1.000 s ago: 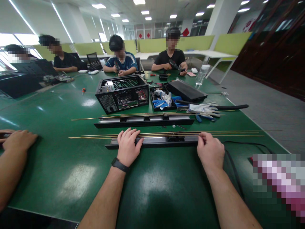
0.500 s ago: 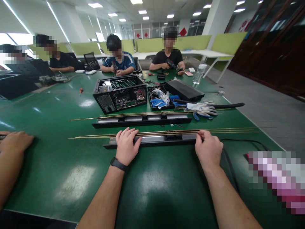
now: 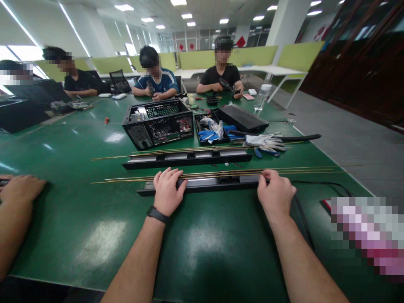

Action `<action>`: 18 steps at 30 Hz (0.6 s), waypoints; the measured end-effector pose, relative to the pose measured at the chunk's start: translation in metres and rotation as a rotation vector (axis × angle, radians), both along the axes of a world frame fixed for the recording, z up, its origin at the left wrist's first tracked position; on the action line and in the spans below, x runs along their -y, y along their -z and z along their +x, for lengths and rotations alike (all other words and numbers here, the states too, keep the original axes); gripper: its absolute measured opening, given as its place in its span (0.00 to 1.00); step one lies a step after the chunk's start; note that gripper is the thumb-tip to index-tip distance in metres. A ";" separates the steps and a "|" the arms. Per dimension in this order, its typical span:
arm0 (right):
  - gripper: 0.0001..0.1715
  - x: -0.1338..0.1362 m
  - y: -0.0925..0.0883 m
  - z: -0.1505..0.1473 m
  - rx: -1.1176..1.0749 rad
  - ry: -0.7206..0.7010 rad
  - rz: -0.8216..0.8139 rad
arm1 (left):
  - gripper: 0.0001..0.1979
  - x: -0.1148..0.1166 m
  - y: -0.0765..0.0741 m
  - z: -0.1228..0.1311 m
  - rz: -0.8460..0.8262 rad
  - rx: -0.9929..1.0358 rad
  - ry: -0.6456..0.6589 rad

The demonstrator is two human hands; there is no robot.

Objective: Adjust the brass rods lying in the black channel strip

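A long black rail (image 3: pixel 214 184) lies across the green table (image 3: pixel 94 227) in front of me, with several thin brass rods (image 3: pixel 303 171) along its top. My left hand (image 3: pixel 166 191) rests flat on the rail's left part, fingers spread over the rods. My right hand (image 3: pixel 275 194) is closed on the rail's right end, thumb and fingers pinching at the rods. A second black rail (image 3: pixel 187 158) with brass rods lies just beyond, parallel to the first.
Behind the rails stand an open black computer case (image 3: pixel 158 123), a black tray (image 3: pixel 202 141) of blue parts, a black cover (image 3: pixel 242 118), work gloves (image 3: pixel 267 142) and a water bottle (image 3: pixel 261 97). Another person's hand (image 3: pixel 19 188) rests at left. Three people sit opposite.
The view has shifted slightly, and my hands and the near rail sit a little higher in the picture. My right hand edged a little left along the rail's end.
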State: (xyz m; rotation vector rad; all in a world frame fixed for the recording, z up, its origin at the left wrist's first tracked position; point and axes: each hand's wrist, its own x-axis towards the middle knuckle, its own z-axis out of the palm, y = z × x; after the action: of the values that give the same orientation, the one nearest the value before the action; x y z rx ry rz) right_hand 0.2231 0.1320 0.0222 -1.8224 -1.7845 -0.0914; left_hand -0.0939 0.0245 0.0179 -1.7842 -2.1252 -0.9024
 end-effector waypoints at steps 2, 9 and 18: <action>0.11 0.001 0.000 0.000 -0.008 0.002 -0.002 | 0.14 0.000 0.000 0.000 0.007 0.001 0.002; 0.13 0.002 -0.002 0.000 0.048 -0.030 -0.014 | 0.13 0.001 -0.003 0.004 0.016 0.028 0.003; 0.17 -0.001 -0.002 0.001 0.026 0.034 -0.040 | 0.14 0.001 -0.007 0.008 0.000 0.075 -0.010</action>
State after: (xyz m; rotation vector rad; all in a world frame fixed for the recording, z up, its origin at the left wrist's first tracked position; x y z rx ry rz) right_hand 0.2237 0.1330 0.0239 -1.8876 -1.7859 -0.0940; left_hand -0.0863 0.0233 0.0251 -1.7645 -2.1768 -0.9814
